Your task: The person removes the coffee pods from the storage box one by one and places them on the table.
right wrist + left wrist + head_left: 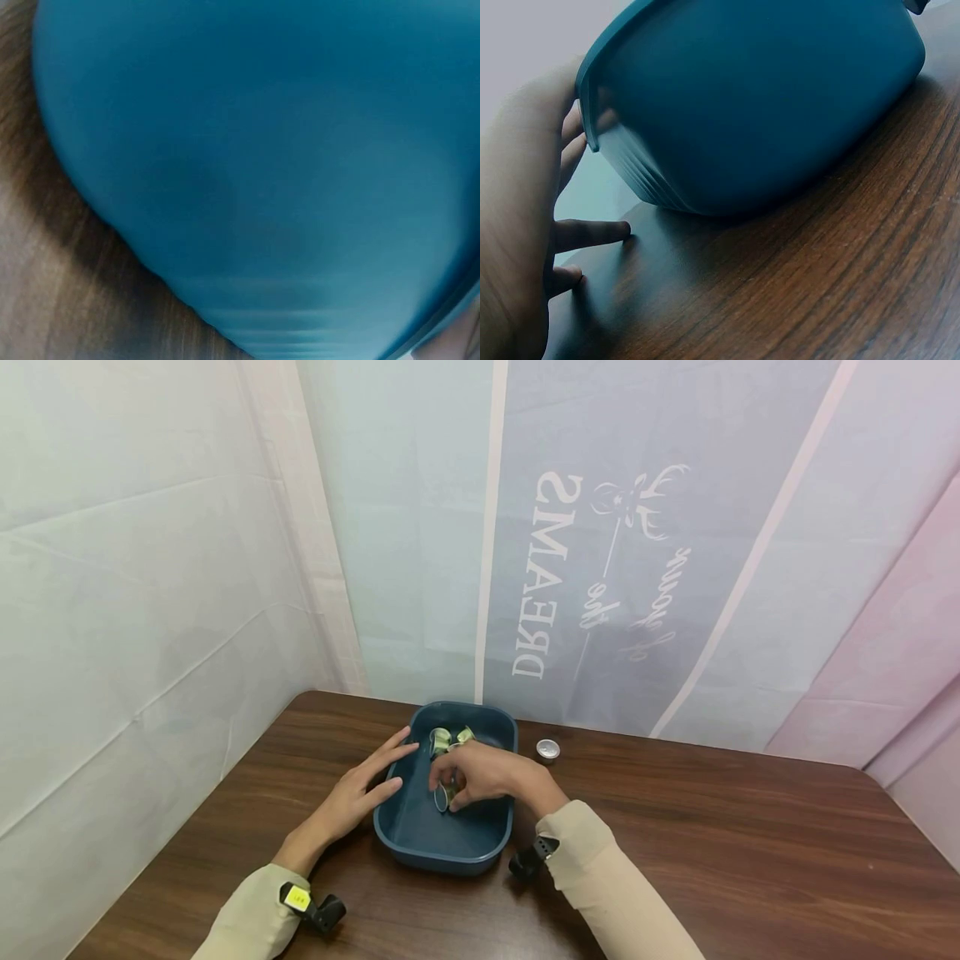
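A dark blue plastic bin (442,865) stands on the wooden table. Reaching in over its right rim, my right hand (486,772) pinches a small coffee capsule (442,799) between thumb and fingers, its round lid tilted to the left. Beyond that hand, light green coffee capsules (440,741) lie at the far end of the bin, partly hidden by the fingers. My left hand (347,802) rests at the left rim with fingers spread. In the left wrist view, some fingers (592,233) reach down to the table beside the bin wall (757,105).
Right of the bin, another capsule (548,750) sits on the table (712,835) with its silver lid up. A printed curtain (420,527) hangs along the far edge, and a white cloth (150,610) covers the left side. Black wrist cameras are strapped over both sleeves (600,868).
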A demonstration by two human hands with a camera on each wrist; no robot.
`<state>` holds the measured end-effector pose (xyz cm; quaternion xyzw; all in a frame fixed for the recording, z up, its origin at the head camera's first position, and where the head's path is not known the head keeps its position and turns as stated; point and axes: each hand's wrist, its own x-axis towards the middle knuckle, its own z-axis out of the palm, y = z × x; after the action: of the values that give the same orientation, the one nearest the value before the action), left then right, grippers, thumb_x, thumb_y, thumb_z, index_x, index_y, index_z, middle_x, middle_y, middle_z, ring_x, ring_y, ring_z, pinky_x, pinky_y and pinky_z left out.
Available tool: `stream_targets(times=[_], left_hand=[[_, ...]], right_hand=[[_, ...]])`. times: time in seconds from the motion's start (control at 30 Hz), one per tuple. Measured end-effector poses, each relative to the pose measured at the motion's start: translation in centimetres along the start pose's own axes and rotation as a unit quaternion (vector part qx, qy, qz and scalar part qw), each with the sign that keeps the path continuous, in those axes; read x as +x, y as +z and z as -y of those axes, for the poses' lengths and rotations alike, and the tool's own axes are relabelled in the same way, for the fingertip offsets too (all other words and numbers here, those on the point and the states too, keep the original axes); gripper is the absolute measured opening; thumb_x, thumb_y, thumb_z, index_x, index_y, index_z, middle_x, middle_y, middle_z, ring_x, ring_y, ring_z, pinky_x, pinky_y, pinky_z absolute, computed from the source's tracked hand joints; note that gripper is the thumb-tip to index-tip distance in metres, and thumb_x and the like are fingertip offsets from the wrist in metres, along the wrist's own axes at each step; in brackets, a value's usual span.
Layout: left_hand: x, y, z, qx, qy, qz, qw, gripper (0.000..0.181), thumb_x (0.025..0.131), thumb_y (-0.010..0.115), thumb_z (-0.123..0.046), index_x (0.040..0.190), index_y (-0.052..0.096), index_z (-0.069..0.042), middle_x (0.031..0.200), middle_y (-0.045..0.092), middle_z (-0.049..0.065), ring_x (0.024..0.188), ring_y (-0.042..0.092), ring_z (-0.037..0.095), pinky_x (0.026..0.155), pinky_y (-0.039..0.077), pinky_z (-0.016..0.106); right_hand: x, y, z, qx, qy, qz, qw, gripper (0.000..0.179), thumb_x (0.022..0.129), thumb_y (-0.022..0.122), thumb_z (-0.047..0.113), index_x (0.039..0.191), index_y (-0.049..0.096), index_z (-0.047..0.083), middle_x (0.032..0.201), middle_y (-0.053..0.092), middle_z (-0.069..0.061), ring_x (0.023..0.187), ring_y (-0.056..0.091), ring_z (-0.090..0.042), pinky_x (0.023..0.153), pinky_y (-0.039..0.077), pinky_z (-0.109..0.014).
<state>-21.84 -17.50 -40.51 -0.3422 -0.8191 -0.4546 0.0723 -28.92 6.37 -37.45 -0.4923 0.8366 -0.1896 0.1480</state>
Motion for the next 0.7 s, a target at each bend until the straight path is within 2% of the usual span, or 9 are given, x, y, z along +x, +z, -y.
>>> stream_targets(times=[0.27, 0.7], left_hand=[[0.0, 0.1, -0.1, 0.000, -0.007, -0.002, 1.0000, 0.047, 0.097, 0.049, -0.003, 0.143, 0.041, 0.000, 0.154, 0.021, 0.022, 0.138, 0.023, 0.044, 0.100, 0.027, 0.066], [-0.1, 0.1, -0.3, 0.006, -0.006, -0.004, 1.0000, 0.046, 0.097, 0.049, -0.002, 0.143, 0.041, 0.001, 0.154, 0.022, 0.022, 0.138, 0.024, 0.042, 0.101, 0.026, 0.065]], right_hand=[[-0.4, -0.3, 0.0, 0.025, -0.021, -0.020, 0.9993, 0.031, 0.079, 0.080, 0.014, 0.108, 0.068, 0.018, 0.093, 0.063, 0.012, 0.079, 0.061, -0.003, 0.069, 0.049, -0.017], [-1.9, -0.5, 0.2, 0.059, -0.050, -0.079, 0.9939, 0.032, 0.082, 0.077, 0.017, 0.112, 0.067, 0.016, 0.099, 0.063, 0.013, 0.081, 0.061, -0.004, 0.073, 0.051, -0.020]])
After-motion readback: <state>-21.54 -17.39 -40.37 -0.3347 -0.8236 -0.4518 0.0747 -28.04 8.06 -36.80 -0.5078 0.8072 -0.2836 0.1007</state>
